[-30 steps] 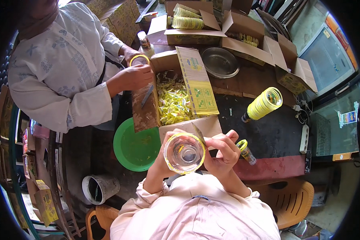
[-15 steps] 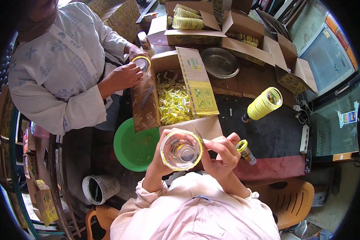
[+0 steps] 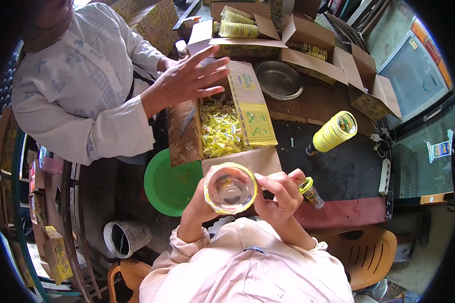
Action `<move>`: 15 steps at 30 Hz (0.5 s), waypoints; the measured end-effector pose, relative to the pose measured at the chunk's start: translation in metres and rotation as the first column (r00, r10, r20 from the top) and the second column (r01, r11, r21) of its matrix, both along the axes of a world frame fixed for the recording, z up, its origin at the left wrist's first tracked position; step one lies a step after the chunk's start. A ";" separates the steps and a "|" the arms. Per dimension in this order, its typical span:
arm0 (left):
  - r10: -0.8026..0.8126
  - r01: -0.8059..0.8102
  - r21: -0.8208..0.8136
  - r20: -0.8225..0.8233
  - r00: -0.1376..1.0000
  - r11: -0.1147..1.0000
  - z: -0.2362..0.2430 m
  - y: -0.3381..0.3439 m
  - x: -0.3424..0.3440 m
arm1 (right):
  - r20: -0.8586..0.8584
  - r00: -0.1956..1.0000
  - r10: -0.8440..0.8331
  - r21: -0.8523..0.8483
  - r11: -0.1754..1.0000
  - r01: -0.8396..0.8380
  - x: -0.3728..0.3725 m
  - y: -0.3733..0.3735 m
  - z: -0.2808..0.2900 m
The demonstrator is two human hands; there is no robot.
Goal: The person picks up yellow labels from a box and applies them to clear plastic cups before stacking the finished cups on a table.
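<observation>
A clear, round plastic cup with a yellow rim (image 3: 231, 188) is held just on the near side of the open brown cardboard box (image 3: 182, 144), its mouth facing up. The person's left hand (image 3: 199, 202) is wrapped around the cup's left side in a firm grip. The right hand (image 3: 279, 197) has its fingers bent, the tips at the rim's right edge; whether that grip pinches the rim or something thin cannot be told.

The step in hand looks like working along the yellow rim; the next move seems to call for a steady left hold while the right fingertips follow the edge.

The box contains a heap of crumpled yellow and white scraps (image 3: 220, 131). Left of its near end, a round green plastic basin (image 3: 159, 197) holds little more than faint bits. Beyond the box, another open carton (image 3: 247, 49) carries stacked yellow-edged rounds (image 3: 237, 30). To its right on the dark tabletop (image 3: 338, 174) leans a column of yellow rings (image 3: 331, 134). A co-worker's spread hand (image 3: 194, 76) hovers over the box's far-left corner.
</observation>
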State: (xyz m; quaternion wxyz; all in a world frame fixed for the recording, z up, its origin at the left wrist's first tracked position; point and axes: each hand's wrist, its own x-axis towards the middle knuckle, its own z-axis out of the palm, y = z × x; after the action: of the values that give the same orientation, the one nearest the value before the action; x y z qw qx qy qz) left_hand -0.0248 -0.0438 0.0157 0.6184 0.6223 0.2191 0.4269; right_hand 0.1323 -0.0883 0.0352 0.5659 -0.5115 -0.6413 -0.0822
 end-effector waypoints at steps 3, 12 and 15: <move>-0.012 0.018 -0.102 0.060 0.998 0.995 -0.004 -0.006 0.002 | -0.093 0.993 0.074 -0.002 0.997 -0.075 0.004 0.004 -0.003; 0.250 -0.211 0.339 -0.076 0.965 0.917 -0.010 0.000 0.007 | -0.092 0.995 0.041 -0.010 0.999 -0.042 -0.003 0.000 -0.005; 0.218 -0.190 0.282 -0.071 0.973 0.940 -0.008 -0.002 0.005 | -0.071 0.997 0.027 -0.012 1.000 -0.028 -0.003 -0.001 -0.007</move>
State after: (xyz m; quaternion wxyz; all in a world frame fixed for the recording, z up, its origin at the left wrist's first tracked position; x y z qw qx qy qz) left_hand -0.0200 -0.0456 0.0078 0.4671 0.6964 0.2522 0.4830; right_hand 0.1291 -0.0888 0.0285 0.5861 -0.5088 -0.6284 -0.0519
